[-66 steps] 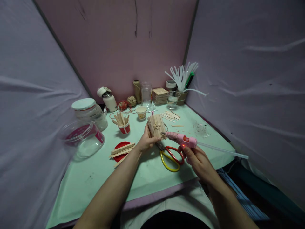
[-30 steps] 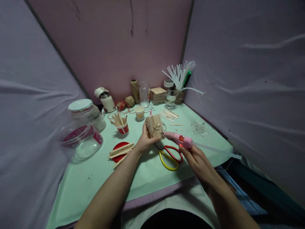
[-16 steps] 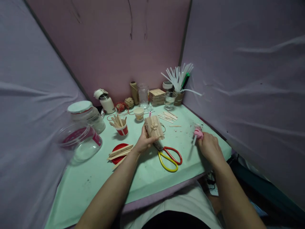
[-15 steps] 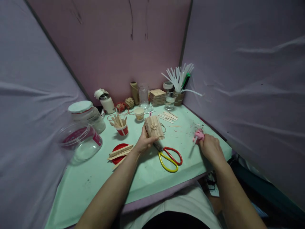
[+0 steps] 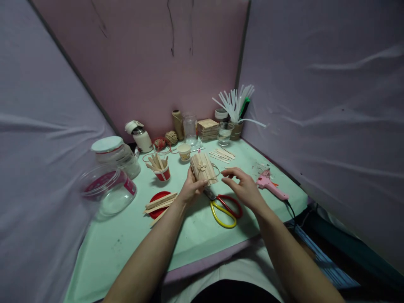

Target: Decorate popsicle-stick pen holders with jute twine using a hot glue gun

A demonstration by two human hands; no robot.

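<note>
My left hand point(image 5: 192, 187) is closed around a small cup-shaped piece covered in wooden sticks point(image 5: 205, 173), tilted above the table. A pale flower point(image 5: 202, 166) sits on its side, and a loop of twine point(image 5: 216, 169) sticks out at its right. My right hand point(image 5: 241, 185) is just right of that loop, thumb and fingers apart, holding nothing. Beneath the hands lie scissors point(image 5: 226, 226) with one red and one yellow handle. The pink glue gun point(image 5: 272, 187) rests on the table to the right of my right hand, its cord running off the edge.
To the left stand a red-and-white cup of sticks point(image 5: 162, 173), a red dish point(image 5: 160, 195) with wooden strips and a clear plastic tub point(image 5: 120, 195). Along the back are twine balls point(image 5: 171, 137), a glass jar point(image 5: 190, 128), coasters point(image 5: 208, 128) and glue sticks point(image 5: 233, 105).
My right hand has let go of the glue gun, which now lies on the table, and has moved left toward the stick-covered piece. My left hand keeps its hold.
</note>
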